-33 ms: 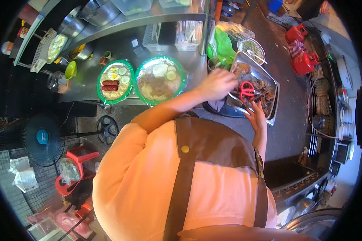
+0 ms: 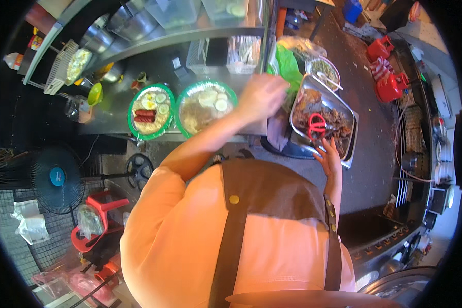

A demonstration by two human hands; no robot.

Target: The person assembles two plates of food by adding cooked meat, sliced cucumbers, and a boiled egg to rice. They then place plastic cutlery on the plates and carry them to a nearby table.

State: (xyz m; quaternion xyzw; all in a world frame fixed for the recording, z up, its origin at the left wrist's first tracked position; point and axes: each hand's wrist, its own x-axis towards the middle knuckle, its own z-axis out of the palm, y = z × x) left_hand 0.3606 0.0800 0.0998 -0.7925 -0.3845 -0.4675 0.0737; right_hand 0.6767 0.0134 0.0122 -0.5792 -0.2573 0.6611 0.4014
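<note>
My left hand (image 2: 264, 96) is above the counter, between the right-hand plate and a green plastic bag (image 2: 290, 66). Its fingers are curled together; whatever they hold, if anything, is hidden. Beside the near edge of a metal tray (image 2: 299, 102), my right hand (image 2: 330, 156) has its fingers apart at the rim. Chopped browned meat (image 2: 339, 117) fills much of that tray, and red-handled scissors (image 2: 316, 123) lie on it. Two green-rimmed plates hold rice: the left plate (image 2: 132, 120) has red sausages, egg and cucumber slices, the right plate (image 2: 232, 95) pale round slices.
Behind the tray stands a bowl (image 2: 337, 77) of chopped greens with a spoon. A steel shelf (image 2: 190, 36) with tubs and pots overhangs the counter. Red gas cylinders (image 2: 390, 87) stand far right. A fan (image 2: 56, 177) and a red stool (image 2: 105, 203) are to my left.
My left hand has moved left from over the meat tray toward the right-hand plate. My right hand stays by the tray's near rim. The view has shifted slightly.
</note>
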